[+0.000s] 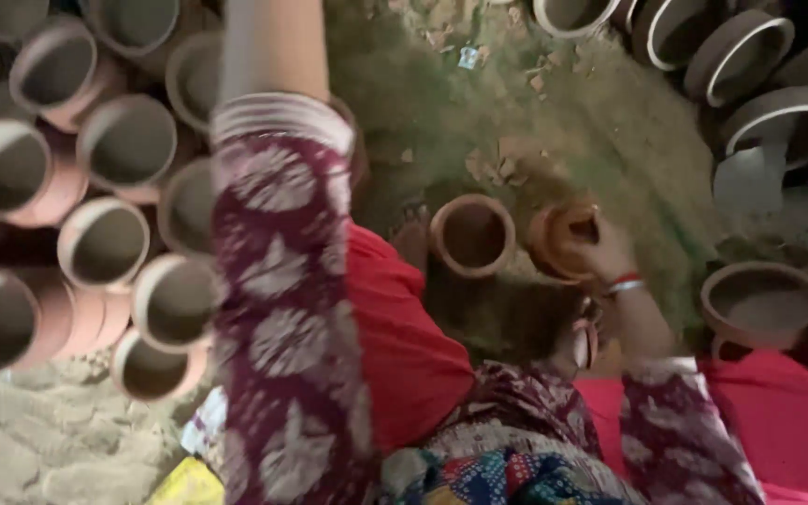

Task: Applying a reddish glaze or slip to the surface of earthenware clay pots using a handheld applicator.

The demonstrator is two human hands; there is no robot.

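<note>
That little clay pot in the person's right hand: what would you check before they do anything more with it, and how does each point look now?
1. Grip: right hand holds the small clay pot at its rim. Ok.
2. Pot intact: the picture is blurred. Cannot tell.
3. Space beside it: the upright pot stands close by on the ground, but a gap shows between them. Ok.
4. Left hand: the left arm reaches up out of the picture. Cannot tell.
5. Ground: broken clay bits lie scattered on it. Not ok.
6. Stacked pots on the left: lying on their sides. Cannot tell if steady.
</note>
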